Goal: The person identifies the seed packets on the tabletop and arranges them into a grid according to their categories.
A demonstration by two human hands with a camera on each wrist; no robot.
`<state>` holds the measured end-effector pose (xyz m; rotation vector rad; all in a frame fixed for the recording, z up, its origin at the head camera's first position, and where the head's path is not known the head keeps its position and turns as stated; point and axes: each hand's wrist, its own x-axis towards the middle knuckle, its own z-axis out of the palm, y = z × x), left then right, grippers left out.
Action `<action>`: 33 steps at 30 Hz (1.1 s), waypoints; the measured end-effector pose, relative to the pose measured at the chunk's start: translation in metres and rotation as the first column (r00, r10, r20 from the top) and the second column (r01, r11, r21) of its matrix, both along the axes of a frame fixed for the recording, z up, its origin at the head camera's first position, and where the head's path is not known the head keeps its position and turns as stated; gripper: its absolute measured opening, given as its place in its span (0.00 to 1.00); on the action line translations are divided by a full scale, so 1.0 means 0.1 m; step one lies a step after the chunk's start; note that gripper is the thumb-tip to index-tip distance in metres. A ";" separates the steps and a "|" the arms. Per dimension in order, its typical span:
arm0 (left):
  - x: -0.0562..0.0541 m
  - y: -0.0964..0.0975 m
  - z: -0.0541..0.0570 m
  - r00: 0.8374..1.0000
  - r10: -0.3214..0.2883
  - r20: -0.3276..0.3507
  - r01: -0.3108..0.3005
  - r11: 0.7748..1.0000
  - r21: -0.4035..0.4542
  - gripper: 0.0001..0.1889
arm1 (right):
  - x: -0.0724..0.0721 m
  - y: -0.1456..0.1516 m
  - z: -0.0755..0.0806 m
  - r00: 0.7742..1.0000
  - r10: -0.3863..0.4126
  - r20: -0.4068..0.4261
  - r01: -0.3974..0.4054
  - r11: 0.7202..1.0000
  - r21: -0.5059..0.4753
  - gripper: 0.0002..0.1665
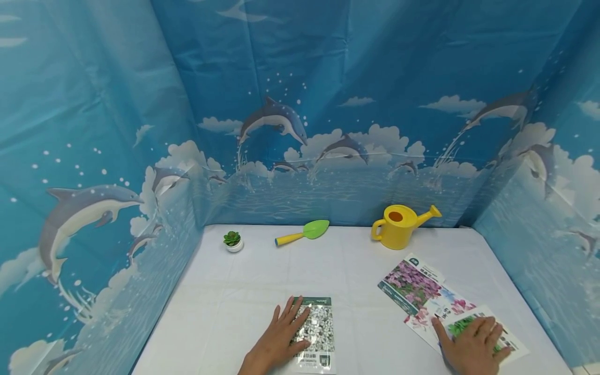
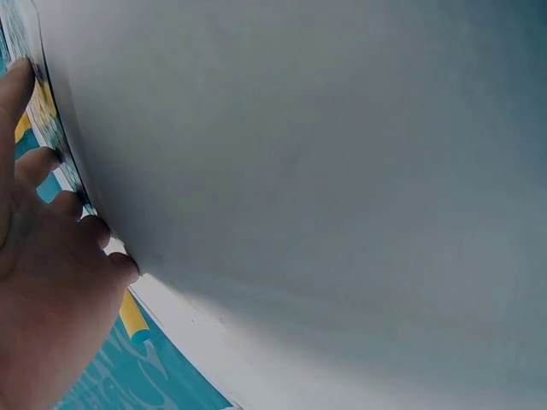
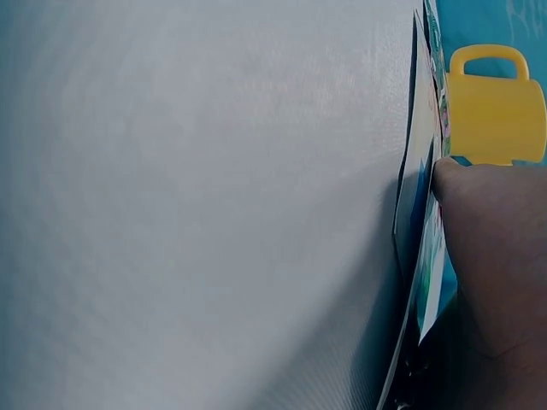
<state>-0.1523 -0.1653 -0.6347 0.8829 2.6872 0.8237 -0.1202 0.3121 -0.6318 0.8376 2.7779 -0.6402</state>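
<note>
In the head view my left hand [image 1: 280,336] rests with spread fingers on the left part of a white-flower seed packet [image 1: 320,328], which lies flat on the table. The left wrist view has that hand's fingertips [image 2: 53,158] touching the packet. On the right, my right hand [image 1: 473,346] lies over a seed packet with green leaves [image 1: 461,324], covering much of it. Beneath that one is a pink-flower seed packet [image 1: 422,315], and a purple-flower seed packet [image 1: 411,284] lies farthest back, the three overlapping. Neither hand grips anything.
A yellow watering can [image 1: 397,229] stands at the back right of the white table [image 1: 225,302]. Behind my left hand lie a green toy trowel [image 1: 315,229] with a yellow handle and a small potted succulent [image 1: 233,242]. Blue dolphin-print curtains [image 1: 300,156] enclose the back and sides.
</note>
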 end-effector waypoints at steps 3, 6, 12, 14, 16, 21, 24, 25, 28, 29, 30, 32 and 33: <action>0.01 0.01 0.06 1.000 0.002 0.023 -0.002 1.000 -0.009 0.42 | 0.00 0.00 0.00 1.000 0.005 0.002 -0.005 1.000 0.003 0.82; 0.02 0.01 0.13 0.999 -0.001 0.049 0.002 1.000 -0.023 0.42 | -0.01 0.00 0.00 1.000 0.012 -0.004 -0.012 1.000 0.003 0.82; 0.03 -0.02 0.13 0.998 0.005 0.059 -0.005 1.000 -0.008 0.42 | -0.03 -0.02 -0.02 0.999 0.028 -0.019 -0.029 1.000 -0.007 0.83; 0.03 -0.03 0.06 0.999 0.012 0.050 -0.012 1.000 0.002 0.42 | -0.03 -0.03 -0.03 0.999 0.033 -0.018 -0.033 0.999 -0.007 0.83; 0.02 -0.05 -0.04 0.999 0.013 0.034 -0.014 1.000 0.011 0.42 | -0.04 -0.04 -0.04 0.999 0.036 -0.011 -0.036 0.999 -0.003 0.83; 0.04 -0.02 0.04 0.999 0.020 0.050 -0.019 0.999 -0.028 0.42 | -0.04 -0.06 -0.06 0.999 0.045 -0.003 -0.045 0.999 0.005 0.83; 0.06 0.00 0.17 0.997 0.015 0.073 -0.013 0.999 -0.032 0.42 | -0.05 -0.08 -0.07 0.999 0.046 -0.010 -0.046 0.999 0.009 0.82; 0.06 -0.01 0.17 0.997 0.011 0.071 -0.009 1.000 -0.022 0.42 | -0.05 -0.09 -0.07 0.999 0.046 -0.012 -0.046 0.999 0.008 0.81; 0.05 -0.01 0.15 0.997 0.007 0.076 -0.006 1.000 -0.004 0.42 | -0.05 -0.12 -0.06 0.999 0.047 -0.024 -0.047 0.999 0.004 0.81; 0.04 -0.02 0.13 0.997 0.006 0.077 -0.006 1.000 0.002 0.42 | -0.05 -0.13 -0.06 0.998 0.050 -0.028 -0.050 0.999 0.005 0.81; 0.04 -0.02 0.13 0.997 0.007 0.079 -0.007 1.000 0.001 0.43 | -0.05 -0.13 -0.06 0.998 0.053 -0.032 -0.053 0.999 0.006 0.81; 0.03 -0.02 0.07 0.997 0.009 0.075 -0.010 1.000 0.014 0.43 | -0.05 -0.15 -0.05 0.997 0.063 -0.039 -0.063 0.998 0.012 0.80; 0.03 -0.03 0.04 0.997 0.011 0.071 -0.012 1.000 0.022 0.43 | -0.05 -0.16 -0.05 0.997 0.069 -0.043 -0.068 0.998 0.013 0.80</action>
